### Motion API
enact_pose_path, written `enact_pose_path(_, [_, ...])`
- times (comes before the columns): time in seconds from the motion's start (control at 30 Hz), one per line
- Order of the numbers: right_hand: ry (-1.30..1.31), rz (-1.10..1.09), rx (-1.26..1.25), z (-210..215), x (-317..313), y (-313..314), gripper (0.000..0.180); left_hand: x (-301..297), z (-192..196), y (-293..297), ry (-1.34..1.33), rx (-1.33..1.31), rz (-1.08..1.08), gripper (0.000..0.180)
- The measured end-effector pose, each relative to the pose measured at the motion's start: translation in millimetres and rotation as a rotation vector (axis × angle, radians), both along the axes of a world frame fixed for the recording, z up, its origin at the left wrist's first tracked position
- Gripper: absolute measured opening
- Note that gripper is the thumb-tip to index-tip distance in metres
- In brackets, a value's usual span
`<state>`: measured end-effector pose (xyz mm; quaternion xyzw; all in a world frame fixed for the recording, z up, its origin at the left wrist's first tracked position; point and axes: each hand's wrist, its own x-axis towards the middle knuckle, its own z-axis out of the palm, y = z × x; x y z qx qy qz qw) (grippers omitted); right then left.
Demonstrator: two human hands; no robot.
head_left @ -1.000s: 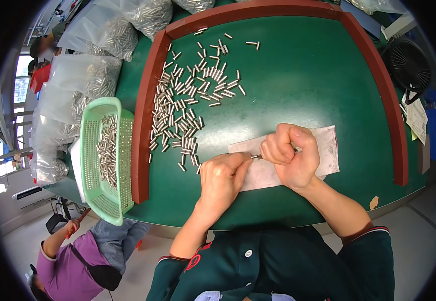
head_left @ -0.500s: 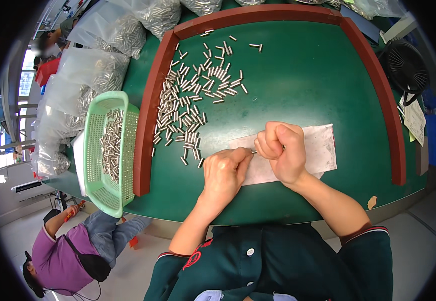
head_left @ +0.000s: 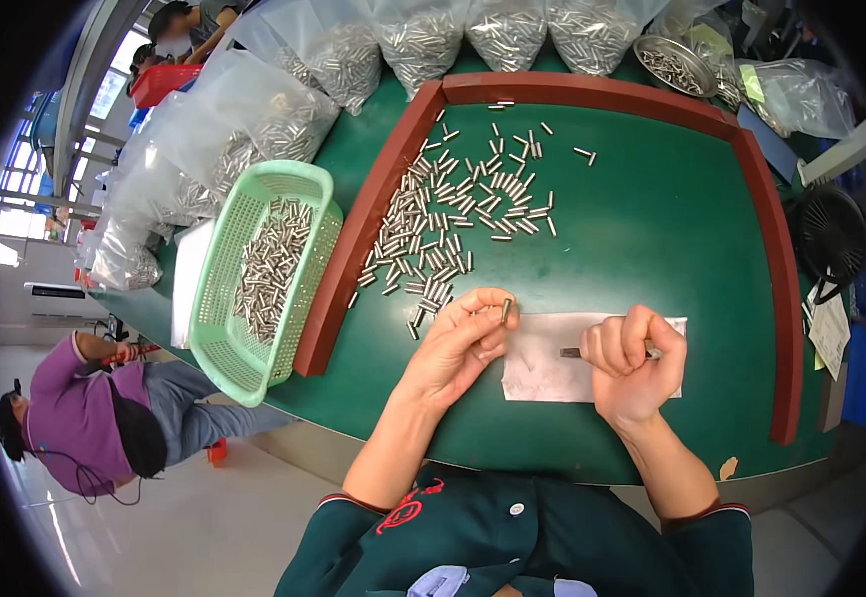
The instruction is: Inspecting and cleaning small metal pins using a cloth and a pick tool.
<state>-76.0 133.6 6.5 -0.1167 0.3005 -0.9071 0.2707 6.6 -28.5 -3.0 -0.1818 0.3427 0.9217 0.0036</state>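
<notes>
My left hand (head_left: 450, 350) pinches a small metal pin (head_left: 506, 312) between thumb and fingertips, holding it upright above the left end of a pale, smudged cloth (head_left: 540, 380). My right hand (head_left: 640, 366) is closed in a fist round a narrow tool whose flat metal tip (head_left: 570, 352) sticks out toward the left hand. The rest of that tool is mostly hidden by the fingers, so its exact kind does not show. Beyond my left hand, many loose metal pins (head_left: 439, 221) lie scattered on the green table (head_left: 652, 219).
A dark red wooden border (head_left: 378, 204) frames the work area. Left of it stands a light green basket (head_left: 216, 343) of pins. Clear bags (head_left: 418, 45) of pins line the back, near a metal bowl (head_left: 673, 66). A black fan (head_left: 831, 239) stands right. One person (head_left: 95, 413) is at left.
My hands have drawn apart. The left has turned, bringing its pin into sight, while the right has moved right and lowered, showing the tool's tip. My view has shifted.
</notes>
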Motion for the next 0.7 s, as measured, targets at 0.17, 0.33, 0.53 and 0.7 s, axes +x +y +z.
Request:
enact_pose_path(0.17, [-0.047,0.021,0.017,4.0,-1.3,-0.5,0.036,-4.1,7.6,1.5,-0.070,-0.077,0.056,0.015])
enact_pose_path(0.33, [-0.042,0.036,0.018,7.8,-2.2,1.9,0.035,4.2,4.4,-9.3,0.010,-0.080,0.095,0.026])
enact_pose_path(0.53, [-0.055,0.040,0.018,9.4,-2.4,4.6,0.035,-5.5,12.4,-33.3,-0.197,-1.319,0.181,0.011])
enact_pose_path(0.7, [-0.041,0.045,0.028,12.5,-2.0,6.0,0.035,-20.4,13.2,-28.1,-0.284,-1.761,0.094,0.011])
